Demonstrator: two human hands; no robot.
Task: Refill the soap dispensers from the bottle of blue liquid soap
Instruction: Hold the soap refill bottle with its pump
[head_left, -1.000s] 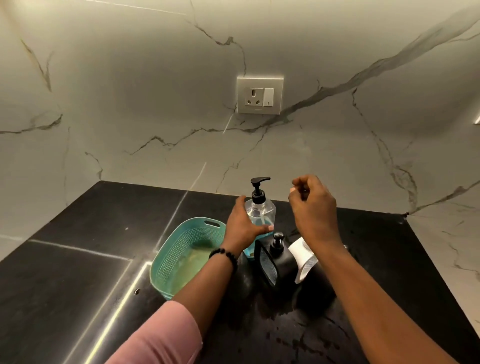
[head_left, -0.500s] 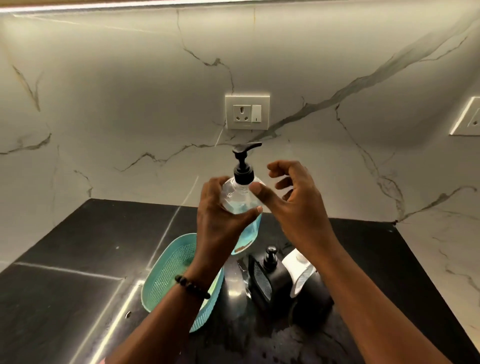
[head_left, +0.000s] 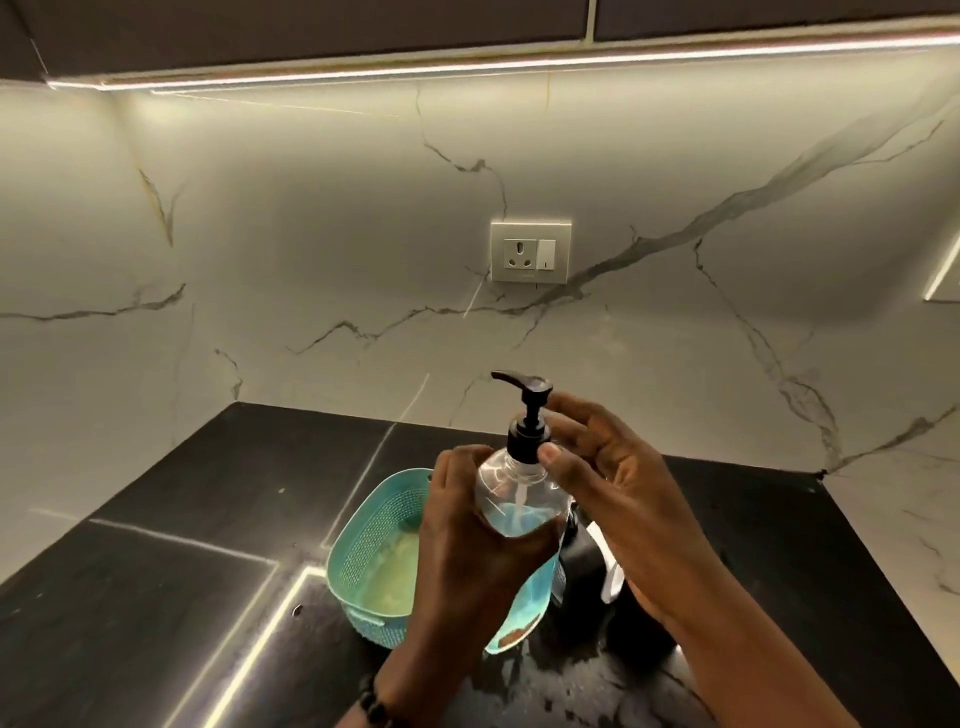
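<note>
A clear pump bottle (head_left: 511, 493) with a black pump head and a little blue soap low inside is lifted above the counter, tilted slightly. My left hand (head_left: 462, 540) wraps around its body from the left. My right hand (head_left: 608, 483) has thumb and fingers closed on the bottle's black pump collar. Behind and below my hands, a black soap dispenser (head_left: 576, 566) stands on the counter, mostly hidden, with a white object (head_left: 610, 577) beside it.
A teal perforated basket (head_left: 374, 551) sits on the black counter (head_left: 208, 519) left of my hands. Wet patches mark the counter near the front. A wall socket (head_left: 530, 253) is on the marble backsplash, and a cabinet with a light strip hangs overhead.
My left hand has lifted the clear bottle off the counter. My right hand has come from above the bottle onto the pump collar. The view has tilted upward.
</note>
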